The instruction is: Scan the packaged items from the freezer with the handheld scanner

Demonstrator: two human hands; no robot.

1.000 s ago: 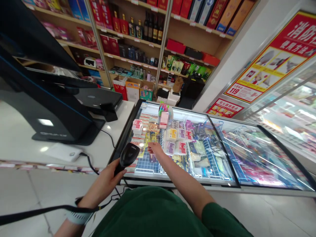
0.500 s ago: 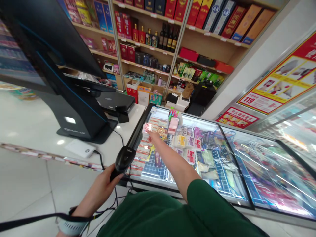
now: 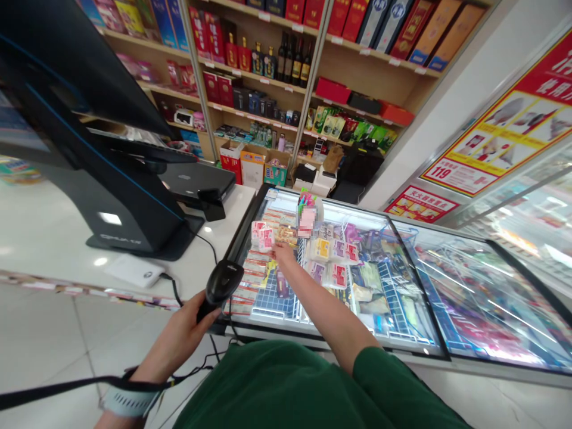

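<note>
My left hand is wrapped round the handle of a black barcode scanner, held over the near left corner of the freezer's glass top. My right hand reaches across the glass, its fingertips on the right edge of a small red-and-white packet. Another red-and-white packet lies beside it at the left. To the right of my right hand several packets with yellow, purple and red labels are grouped on the glass. A clear round container with colourful contents stands behind them, partly blurred out.
A black monitor stand and a white power bank stand on the white counter at left. Cables hang near my left hand. Shelves of boxes and bottles stand behind; a second glass-topped section extends right.
The view has shifted slightly. A second red-and-white packet now shows beside the first on the glass, and my right hand has moved a little nearer. My left hand still holds the scanner.
</note>
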